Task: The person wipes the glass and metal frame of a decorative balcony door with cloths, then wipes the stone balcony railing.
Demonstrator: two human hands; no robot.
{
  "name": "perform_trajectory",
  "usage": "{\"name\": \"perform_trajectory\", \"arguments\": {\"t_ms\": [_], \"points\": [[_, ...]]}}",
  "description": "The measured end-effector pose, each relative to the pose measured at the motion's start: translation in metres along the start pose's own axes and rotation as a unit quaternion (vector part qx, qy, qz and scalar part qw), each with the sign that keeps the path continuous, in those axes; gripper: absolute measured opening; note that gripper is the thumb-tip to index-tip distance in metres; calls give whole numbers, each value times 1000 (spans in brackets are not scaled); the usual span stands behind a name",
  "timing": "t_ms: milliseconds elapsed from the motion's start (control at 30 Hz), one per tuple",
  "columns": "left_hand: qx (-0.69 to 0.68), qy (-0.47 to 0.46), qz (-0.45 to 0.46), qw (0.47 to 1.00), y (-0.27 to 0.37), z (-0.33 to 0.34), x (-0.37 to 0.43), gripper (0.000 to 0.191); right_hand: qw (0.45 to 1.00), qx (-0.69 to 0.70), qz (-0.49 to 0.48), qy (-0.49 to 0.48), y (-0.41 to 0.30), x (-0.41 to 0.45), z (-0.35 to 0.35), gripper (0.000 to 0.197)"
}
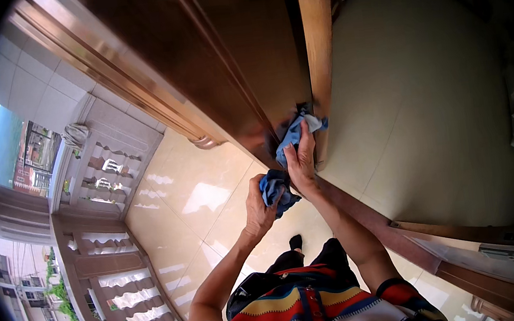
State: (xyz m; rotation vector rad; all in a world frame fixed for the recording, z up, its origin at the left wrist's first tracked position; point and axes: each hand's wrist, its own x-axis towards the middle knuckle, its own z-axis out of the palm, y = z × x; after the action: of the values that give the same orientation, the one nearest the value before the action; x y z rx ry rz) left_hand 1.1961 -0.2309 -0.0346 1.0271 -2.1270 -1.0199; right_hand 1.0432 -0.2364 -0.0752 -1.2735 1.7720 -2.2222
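Observation:
My left hand grips a bunched dark blue cloth in front of my body, above the tiled floor. Slightly higher and to the right, my right hand holds a crumpled lighter blue cloth. That cloth lies against the lower part of a brown wooden door, close to its lighter wooden edge. Part of the door face beneath the cloth is hidden by it and by my fingers.
A carved wooden door frame rises on the left. Beyond the glossy tiles runs a balcony balustrade with a grey cloth on it. A reddish threshold borders the dim room floor. Another door leaf stands at right.

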Motion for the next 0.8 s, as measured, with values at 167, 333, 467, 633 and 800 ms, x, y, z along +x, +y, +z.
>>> {"name": "perform_trajectory", "arguments": {"t_ms": [167,333,467,633,800], "points": [[-311,51,-87,945,25,-20,12,27,990,-15,142,9,-6,-34,2,50],[-431,113,-124,886,22,-41,29,46,998,-6,-63,-25,-118,17,12,40],[-557,71,-121,819,39,-62,33,55,945,-108,-300,-77,-177,73,10,50],[-583,29,-149,798,37,-82,27,54,890,-294,-347,-43,-181,97,32,57],[-581,9,-153,799,42,-88,31,50,864,-345,-341,-134,-122,79,27,56]]}}
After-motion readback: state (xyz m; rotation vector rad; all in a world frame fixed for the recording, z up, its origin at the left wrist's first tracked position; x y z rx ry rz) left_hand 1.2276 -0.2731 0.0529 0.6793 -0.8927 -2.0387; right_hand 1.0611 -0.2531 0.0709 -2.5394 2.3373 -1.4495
